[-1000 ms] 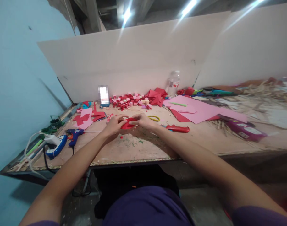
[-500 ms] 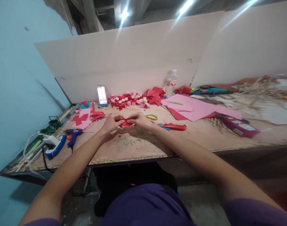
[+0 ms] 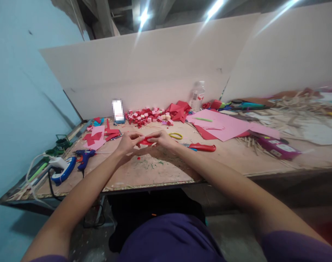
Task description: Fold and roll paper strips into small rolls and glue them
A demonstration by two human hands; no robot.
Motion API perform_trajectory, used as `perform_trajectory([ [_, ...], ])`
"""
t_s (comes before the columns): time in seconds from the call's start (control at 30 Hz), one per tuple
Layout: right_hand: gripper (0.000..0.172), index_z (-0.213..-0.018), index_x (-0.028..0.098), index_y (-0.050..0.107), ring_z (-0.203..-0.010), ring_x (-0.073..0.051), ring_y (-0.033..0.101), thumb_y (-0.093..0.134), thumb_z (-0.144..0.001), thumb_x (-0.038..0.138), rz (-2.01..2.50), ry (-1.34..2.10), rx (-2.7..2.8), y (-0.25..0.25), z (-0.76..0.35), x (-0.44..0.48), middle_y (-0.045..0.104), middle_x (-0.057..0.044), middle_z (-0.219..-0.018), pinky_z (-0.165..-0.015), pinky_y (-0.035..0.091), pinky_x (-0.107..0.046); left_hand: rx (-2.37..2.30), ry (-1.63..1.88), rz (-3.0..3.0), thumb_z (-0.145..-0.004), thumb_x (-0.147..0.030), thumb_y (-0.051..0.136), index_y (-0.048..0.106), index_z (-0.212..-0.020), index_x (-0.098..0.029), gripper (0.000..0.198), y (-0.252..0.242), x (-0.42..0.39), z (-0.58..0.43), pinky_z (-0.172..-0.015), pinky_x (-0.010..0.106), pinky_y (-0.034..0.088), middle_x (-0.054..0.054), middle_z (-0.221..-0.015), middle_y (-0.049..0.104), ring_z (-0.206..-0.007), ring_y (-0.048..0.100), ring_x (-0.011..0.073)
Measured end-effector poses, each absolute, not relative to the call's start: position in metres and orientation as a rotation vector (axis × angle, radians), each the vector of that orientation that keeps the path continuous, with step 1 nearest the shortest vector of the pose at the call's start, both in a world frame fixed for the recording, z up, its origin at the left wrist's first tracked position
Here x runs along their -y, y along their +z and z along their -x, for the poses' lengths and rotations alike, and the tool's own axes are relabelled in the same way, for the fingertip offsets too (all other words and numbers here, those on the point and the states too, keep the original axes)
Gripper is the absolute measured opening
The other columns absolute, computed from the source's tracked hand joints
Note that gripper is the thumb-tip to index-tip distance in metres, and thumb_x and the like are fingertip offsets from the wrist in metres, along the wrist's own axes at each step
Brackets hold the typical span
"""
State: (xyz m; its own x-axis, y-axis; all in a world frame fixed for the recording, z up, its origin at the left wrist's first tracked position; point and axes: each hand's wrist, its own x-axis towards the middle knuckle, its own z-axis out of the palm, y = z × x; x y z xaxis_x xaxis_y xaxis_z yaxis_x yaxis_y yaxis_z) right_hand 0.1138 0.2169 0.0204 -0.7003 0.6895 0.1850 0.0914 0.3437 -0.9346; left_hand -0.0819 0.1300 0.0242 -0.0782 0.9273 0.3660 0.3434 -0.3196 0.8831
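Observation:
A small piece of red paper (image 3: 146,141) is held between both hands above the table. My left hand (image 3: 129,142) pinches its left end between thumb and fingers. On the right end, my right hand (image 3: 162,138) grips it the same way. The fingers hide part of the paper, so its exact folds cannot be made out. Just beyond my right hand lies a yellow scissor handle (image 3: 176,136). To the right of that hand rests a red-handled cutter (image 3: 201,147). A tiny red scrap (image 3: 139,158) and green shavings (image 3: 152,164) lie on the table nearer to me.
Small red and pink cubes (image 3: 148,116) are heaped at the back, beside a phone (image 3: 118,112) and a bottle (image 3: 198,96). Pink sheets (image 3: 223,125) lie right, near a purple box (image 3: 277,147). A blue glue gun (image 3: 85,157) and power strip (image 3: 63,171) sit left.
The red paper has tilted and shows a narrower face between the fingers. Both hands stay in nearly the same place.

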Motion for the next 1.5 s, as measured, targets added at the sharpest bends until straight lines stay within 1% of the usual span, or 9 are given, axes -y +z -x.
perform_trajectory([
  [0.1,0.033,-0.109,0.018,0.082,-0.088,-0.021,0.071,0.075,-0.086,0.04,0.654,1.451,2.029,0.022,-0.116,-0.214,0.079,-0.009,-0.104,-0.069,0.057,-0.028,-1.383,1.417,-1.693,-0.081,-0.036,0.076,0.081,-0.086,-0.017,0.021,0.025,-0.127,0.08,-0.056,0.027,0.052,0.006,-0.08,0.078,-0.061,0.065,0.0158],
  [0.2,0.035,-0.101,0.017,0.082,-0.087,-0.022,0.071,0.073,-0.088,0.048,0.657,1.51,2.02,0.025,-0.118,-0.211,0.078,-0.01,-0.1,-0.068,0.057,-0.029,-1.424,1.408,-1.765,-0.083,-0.034,0.074,0.082,-0.087,-0.018,0.018,0.028,-0.122,0.076,-0.058,0.026,0.052,0.006,-0.084,0.079,-0.065,0.066,0.0161],
  [0.27,0.031,-0.096,0.017,0.082,-0.084,-0.021,0.07,0.075,-0.087,0.046,0.694,1.49,2.02,0.026,-0.118,-0.21,0.078,-0.01,-0.096,-0.067,0.056,-0.028,-1.456,1.379,-1.809,-0.084,-0.033,0.073,0.082,-0.088,-0.018,0.018,0.031,-0.119,0.074,-0.057,0.026,0.05,0.006,-0.083,0.078,-0.061,0.064,0.0145],
  [0.37,0.027,-0.097,0.018,0.083,-0.081,-0.021,0.07,0.079,-0.083,0.042,0.709,1.474,2.024,0.027,-0.117,-0.211,0.079,-0.009,-0.094,-0.068,0.056,-0.029,-1.492,1.329,-1.831,-0.086,-0.035,0.07,0.079,-0.091,-0.017,0.021,0.035,-0.117,0.072,-0.057,0.026,0.049,0.004,-0.078,0.075,-0.056,0.061,0.013],
  [0.5,0.029,-0.097,0.018,0.082,-0.075,-0.018,0.069,0.08,-0.081,0.041,0.698,1.462,2.023,0.028,-0.115,-0.211,0.078,-0.008,-0.09,-0.067,0.055,-0.029,-1.524,1.243,-1.849,-0.088,-0.038,0.065,0.075,-0.082,-0.016,0.024,0.036,-0.116,0.072,-0.059,0.026,0.048,0.003,-0.07,0.07,-0.06,0.062,0.015],
  [0.87,0.034,-0.089,0.014,0.082,-0.076,-0.019,0.068,0.078,-0.08,0.047,0.705,1.413,2.057,0.032,-0.118,-0.216,0.077,-0.009,-0.087,-0.066,0.054,-0.029,-1.526,1.237,-1.756,-0.086,-0.038,0.063,0.073,-0.077,-0.017,0.025,0.039,-0.113,0.071,-0.058,0.026,0.047,0.004,-0.067,0.068,-0.064,0.061,0.0173],
  [1.13,0.032,-0.08,0.014,0.079,-0.073,-0.019,0.064,0.075,-0.084,0.045,0.691,1.329,2.138,0.027,-0.117,-0.219,0.072,-0.005,-0.073,-0.063,0.05,-0.028,-1.445,1.195,-1.737,-0.086,-0.041,0.064,0.073,-0.077,-0.016,0.027,0.031,-0.117,0.073,-0.058,0.026,0.048,0.004,-0.071,0.069,-0.064,0.063,0.0166],
  [1.33,0.036,-0.084,0.013,0.079,-0.071,-0.017,0.063,0.073,-0.084,0.049,0.67,1.305,2.174,0.024,-0.117,-0.223,0.072,-0.005,-0.076,-0.063,0.048,-0.027,-1.439,1.185,-1.733,-0.087,-0.043,0.064,0.073,-0.074,-0.016,0.032,0.023,-0.124,0.078,-0.056,0.026,0.048,0.004,-0.068,0.068,-0.063,0.062,0.0166],
  [1.5,0.034,-0.078,0.013,0.078,-0.068,-0.016,0.063,0.076,-0.082,0.047,0.66,1.303,2.162,0.021,-0.116,-0.227,0.072,-0.004,-0.073,-0.063,0.048,-0.026,-1.454,1.192,-1.728,-0.086,-0.043,0.065,0.071,-0.071,-0.017,0.031,0.024,-0.125,0.081,-0.058,0.027,0.048,0.004,-0.063,0.066,-0.062,0.061,0.0171],
])
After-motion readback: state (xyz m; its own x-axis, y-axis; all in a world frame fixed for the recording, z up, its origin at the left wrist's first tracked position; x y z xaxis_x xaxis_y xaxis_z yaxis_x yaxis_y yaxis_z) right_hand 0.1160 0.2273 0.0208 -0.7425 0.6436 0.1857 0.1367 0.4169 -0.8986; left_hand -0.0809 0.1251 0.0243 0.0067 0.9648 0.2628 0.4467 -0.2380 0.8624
